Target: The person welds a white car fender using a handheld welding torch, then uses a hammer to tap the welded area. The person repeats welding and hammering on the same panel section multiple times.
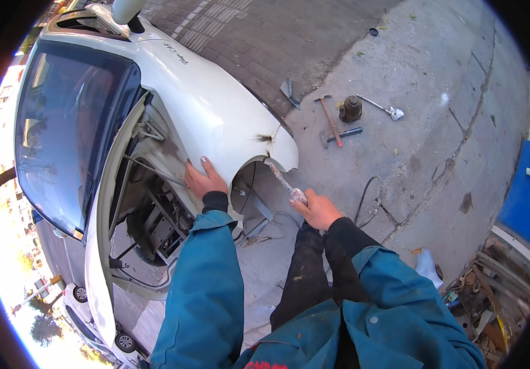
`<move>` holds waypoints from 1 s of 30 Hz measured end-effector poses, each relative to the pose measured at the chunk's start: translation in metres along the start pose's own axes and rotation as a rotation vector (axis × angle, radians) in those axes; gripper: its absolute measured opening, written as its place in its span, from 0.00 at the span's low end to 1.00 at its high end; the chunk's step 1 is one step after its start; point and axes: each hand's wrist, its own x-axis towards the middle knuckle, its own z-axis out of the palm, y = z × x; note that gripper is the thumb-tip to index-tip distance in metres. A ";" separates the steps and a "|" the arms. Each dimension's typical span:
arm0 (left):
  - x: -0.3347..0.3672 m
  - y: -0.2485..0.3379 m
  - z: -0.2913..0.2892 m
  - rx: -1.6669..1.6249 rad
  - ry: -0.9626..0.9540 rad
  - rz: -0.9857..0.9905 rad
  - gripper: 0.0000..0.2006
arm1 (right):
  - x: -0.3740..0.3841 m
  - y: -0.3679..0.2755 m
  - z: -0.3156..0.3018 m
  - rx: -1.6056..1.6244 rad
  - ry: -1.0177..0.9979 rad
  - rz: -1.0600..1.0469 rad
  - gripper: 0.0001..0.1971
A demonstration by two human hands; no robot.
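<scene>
A white car with its front end stripped stands at the left, its front fender (216, 117) reaching toward me. Dark scuffing and a torn spot (266, 138) mark the fender near its front tip. My left hand (206, 180) rests with fingers spread on the fender's inner edge, beside the engine bay (148, 215). In my closed right hand (321, 212) is a rod-shaped tool with a whitish, smeared handle (298, 195). Its shaft (282, 178) runs up to the fender's lower front edge, by the rounded opening; whether the tip is hooked there, I cannot make out.
On the concrete beyond lie a wooden-handled hammer (331, 117), a dark-handled hammer (344, 135), a bottle jack (351, 109) and a metal rod with a silvery end (379, 106). A black cable (363, 200) curls nearby. Scrap (493, 301) is heaped at the lower right.
</scene>
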 end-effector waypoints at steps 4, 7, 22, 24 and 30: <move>-0.002 0.001 -0.003 -0.007 0.011 0.020 0.32 | 0.000 -0.007 0.004 0.013 -0.024 0.013 0.35; -0.002 0.002 -0.002 -0.022 0.006 0.012 0.32 | 0.002 -0.011 0.009 0.006 -0.015 0.016 0.35; -0.003 0.008 -0.007 -0.024 -0.038 -0.009 0.32 | 0.005 -0.020 0.017 0.027 0.046 0.072 0.34; -0.003 0.008 -0.008 -0.014 -0.057 -0.020 0.32 | 0.008 -0.020 0.016 0.030 0.055 0.080 0.34; -0.002 0.010 -0.008 0.001 -0.047 -0.009 0.32 | 0.011 -0.024 0.012 -0.026 0.071 0.101 0.34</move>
